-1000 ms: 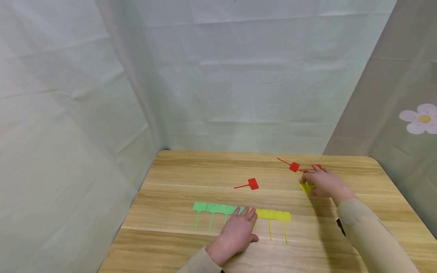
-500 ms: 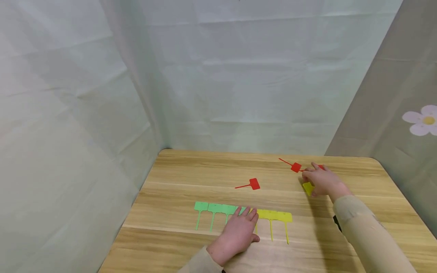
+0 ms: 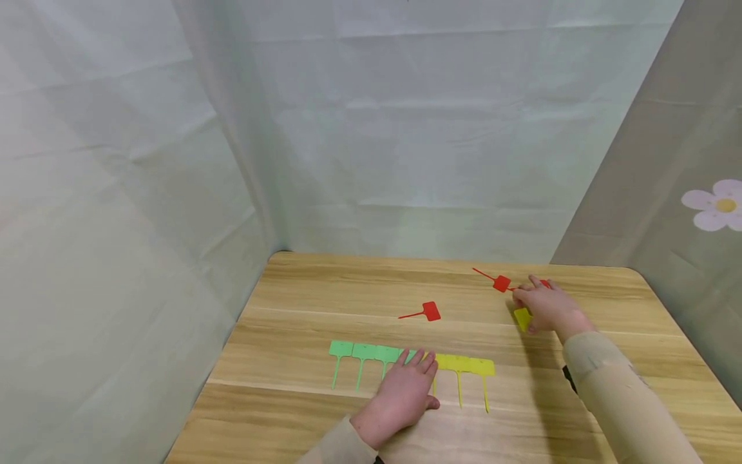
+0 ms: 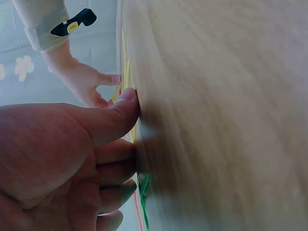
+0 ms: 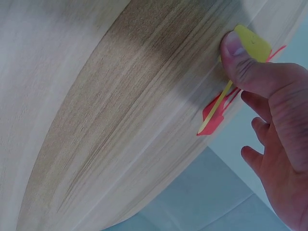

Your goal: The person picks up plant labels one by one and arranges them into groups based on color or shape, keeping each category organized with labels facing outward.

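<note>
Yellow tag [image 5: 254, 44] stays pinched in right fingers [image 3: 523, 296] — left fingers [image 3: 427, 364] still outstretched on tag row [image 3: 375, 352].

One red tag [image 3: 544, 283] and a yellow tag [image 3: 522, 319] partly behind the right hand [image 3: 551, 309] in the head view

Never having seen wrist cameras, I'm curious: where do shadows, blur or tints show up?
Head: the right beige cloth sleeve throws a long, soft shadow on the brown wood-grain tabletop; left wrist: the tabletop looks smeared, darker beside the bare left hand; right wrist: bluish tint at left, while the flat yellow tag looks fairly clear.
</note>
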### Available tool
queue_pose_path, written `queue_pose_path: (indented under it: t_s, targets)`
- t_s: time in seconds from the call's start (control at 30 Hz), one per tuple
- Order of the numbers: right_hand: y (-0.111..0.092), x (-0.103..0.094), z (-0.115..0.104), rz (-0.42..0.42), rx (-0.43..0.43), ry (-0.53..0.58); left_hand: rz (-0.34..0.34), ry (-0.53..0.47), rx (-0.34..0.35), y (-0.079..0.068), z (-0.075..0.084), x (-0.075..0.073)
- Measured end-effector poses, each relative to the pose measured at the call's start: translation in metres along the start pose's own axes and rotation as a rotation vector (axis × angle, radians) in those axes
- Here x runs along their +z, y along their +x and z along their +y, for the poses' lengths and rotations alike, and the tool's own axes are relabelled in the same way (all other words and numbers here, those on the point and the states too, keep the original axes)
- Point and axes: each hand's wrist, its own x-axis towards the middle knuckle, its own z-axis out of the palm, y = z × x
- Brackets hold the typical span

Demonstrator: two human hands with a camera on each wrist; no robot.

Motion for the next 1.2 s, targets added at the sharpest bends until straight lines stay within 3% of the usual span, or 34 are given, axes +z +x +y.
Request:
queue_pose_path:
  t_s: [0.2,0.47,0.83,1.2]
  targets:
    - [-0.001,-0.002,0.0,0.006,0.013,-0.005,0.002,-0.004,0.006,0.003,-0.001,0.0]
    - [-0.009,0.0,0.001,0.077,-0.01,-0.001,0.002,-0.024,0.008,0.002,0.0,0.001]
    - [-0.024,-0.013,0.001,0.108,-0.058,0.055,0.013,-0.008,0.014,0.0,-0.003,0.001]
    - [-0.055,-0.022,0.002,0.07,0.072,0.16,0.008,-0.044,0.015,0.002,-0.004,0.002]
